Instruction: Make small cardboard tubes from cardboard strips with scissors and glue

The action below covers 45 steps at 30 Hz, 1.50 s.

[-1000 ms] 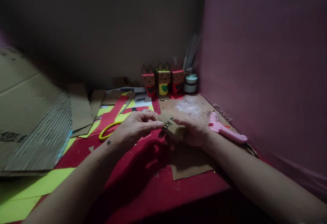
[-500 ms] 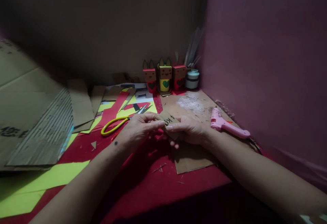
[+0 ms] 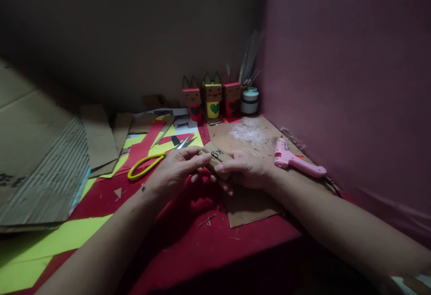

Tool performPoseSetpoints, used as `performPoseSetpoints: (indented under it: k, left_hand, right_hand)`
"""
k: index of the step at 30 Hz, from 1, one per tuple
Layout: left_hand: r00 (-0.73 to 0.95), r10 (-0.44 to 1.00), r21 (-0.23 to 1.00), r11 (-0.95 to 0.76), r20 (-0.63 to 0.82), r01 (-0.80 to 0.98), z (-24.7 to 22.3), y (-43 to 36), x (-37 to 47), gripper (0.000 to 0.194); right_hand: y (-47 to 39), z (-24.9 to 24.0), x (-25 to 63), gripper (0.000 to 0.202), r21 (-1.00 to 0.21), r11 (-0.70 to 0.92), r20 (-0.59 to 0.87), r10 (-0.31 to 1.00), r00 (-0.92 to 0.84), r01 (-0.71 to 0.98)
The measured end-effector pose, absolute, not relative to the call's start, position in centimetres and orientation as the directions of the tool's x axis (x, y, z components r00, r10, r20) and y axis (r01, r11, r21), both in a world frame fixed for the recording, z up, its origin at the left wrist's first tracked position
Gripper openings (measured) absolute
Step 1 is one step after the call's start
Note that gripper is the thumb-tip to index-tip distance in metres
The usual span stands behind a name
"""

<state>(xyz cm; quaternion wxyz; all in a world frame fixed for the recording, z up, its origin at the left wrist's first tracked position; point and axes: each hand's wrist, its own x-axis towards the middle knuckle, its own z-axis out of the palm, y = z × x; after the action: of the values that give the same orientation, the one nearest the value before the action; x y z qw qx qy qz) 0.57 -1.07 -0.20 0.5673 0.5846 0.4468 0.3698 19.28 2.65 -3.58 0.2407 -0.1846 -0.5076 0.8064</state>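
Observation:
Between my two hands is a small brown cardboard piece (image 3: 215,155) with black handwriting on it, held above the red tabletop. My left hand (image 3: 180,167) pinches its left end between thumb and fingers. On its right end, my right hand (image 3: 242,169) has the thumb on top and the fingers curled underneath. Yellow-handled scissors (image 3: 146,165) lie just left of my left hand, blades pointing away. A pink glue gun (image 3: 298,160) rests to the right, beyond my right forearm. Below my right hand lies a flat cardboard sheet (image 3: 252,207).
Three cardboard animal figures (image 3: 213,99) stand at the back beside a pale blue-green jar (image 3: 249,101). Cardboard strips (image 3: 99,135) and yellow paper (image 3: 63,236) cover the left side. A pink wall (image 3: 343,84) rises at the right.
The cardboard piece has turned slightly in my fingers, and my left fingers sit a little differently on it. The whole view has shifted slightly, so things appear further left.

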Motion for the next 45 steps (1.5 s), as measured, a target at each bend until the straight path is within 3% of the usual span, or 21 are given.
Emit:
performPoseSetpoints:
  k: [10,16,23,27,30,33,36,42,45]
  left_hand:
    - [0.345,0.930,0.992,0.104,-0.124,0.075,-1.0,-0.6,0.5,0.029]
    - [0.335,0.933,0.990,0.113,-0.133,0.080,-1.0,-0.3,0.0,0.031]
    - [0.392,0.907,0.987,0.151,-0.157,0.045,-1.0,-0.7,0.0,0.022]
    - [0.329,0.932,0.986,0.124,-0.153,0.109,-1.1,-0.6,-0.1,0.022]
    - [0.251,0.955,0.983,0.133,-0.161,0.125,-1.1,-0.5,-0.3,0.023]
    - [0.221,0.962,0.979,0.123,-0.158,0.163,-1.2,-0.6,-0.4,0.024]
    - [0.195,0.971,0.975,0.102,-0.141,0.196,-1.3,-0.8,-0.3,0.027]
    - [0.269,0.951,0.988,0.138,-0.152,0.070,-0.9,-0.7,-0.3,0.032]
    - [0.307,0.931,0.980,0.191,-0.196,0.048,-0.9,-0.6,-0.4,0.034]
  right_hand:
    - [2.8,-3.8,19.3,0.051,-0.827,-0.526,-0.075,0.455,-0.887,-0.200]
    - [2.8,-4.0,19.3,0.033,-0.848,-0.509,-0.138,0.479,-0.867,-0.146]
    - [3.1,-3.9,19.4,0.040,-0.771,-0.616,-0.169,0.440,-0.882,-0.160]
    - [2.4,-3.2,19.2,0.050,-0.903,-0.407,-0.140,0.584,-0.800,-0.139]
    - [1.5,-2.3,19.2,0.042,-0.988,-0.155,-0.098,0.729,-0.677,-0.023]
    - [0.9,-1.9,19.3,0.027,-0.996,-0.069,-0.092,0.763,-0.639,0.061]
    - [1.1,-2.3,19.3,0.023,-0.994,-0.103,-0.107,0.706,-0.700,0.048]
    - [2.4,-3.3,19.5,0.053,-0.870,-0.488,-0.152,0.398,-0.905,-0.069]
    - [2.7,-3.6,19.5,0.054,-0.829,-0.558,-0.152,0.301,-0.941,-0.044]
